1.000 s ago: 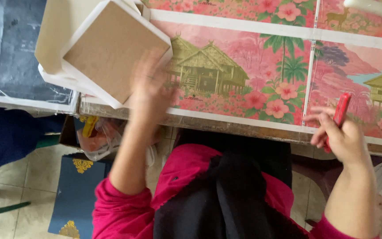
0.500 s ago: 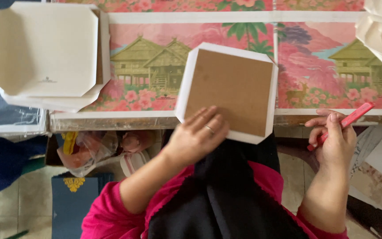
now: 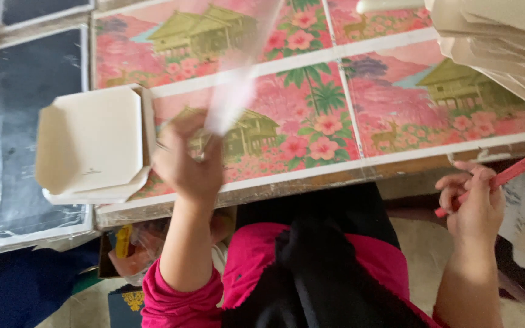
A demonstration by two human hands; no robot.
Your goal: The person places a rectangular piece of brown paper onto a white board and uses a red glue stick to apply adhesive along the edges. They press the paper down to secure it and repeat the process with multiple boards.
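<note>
1. Left hand (image 3: 186,161) raised above the table edge, fingers curled shut around the lower end of a pale board (image 3: 238,79); half a second back the same board lay flat on the table under that hand, brown face up.
2. Board now swung up on edge and smeared by motion into a pinkish-white streak running up and to the right from the fist; which face is turned up, impossible to tell.
3. Right hand (image 3: 472,203) low at the right, off the table, fingers pinched on a red pen (image 3: 496,180) slanting up to the right, much as before.
4. Stack of white folded boxes (image 3: 95,146) on the table left of the left hand, well apart from the board.
5. Floral tablecloth (image 3: 366,115) beneath; more white sheets (image 3: 499,42) piled at the upper right corner.
</note>
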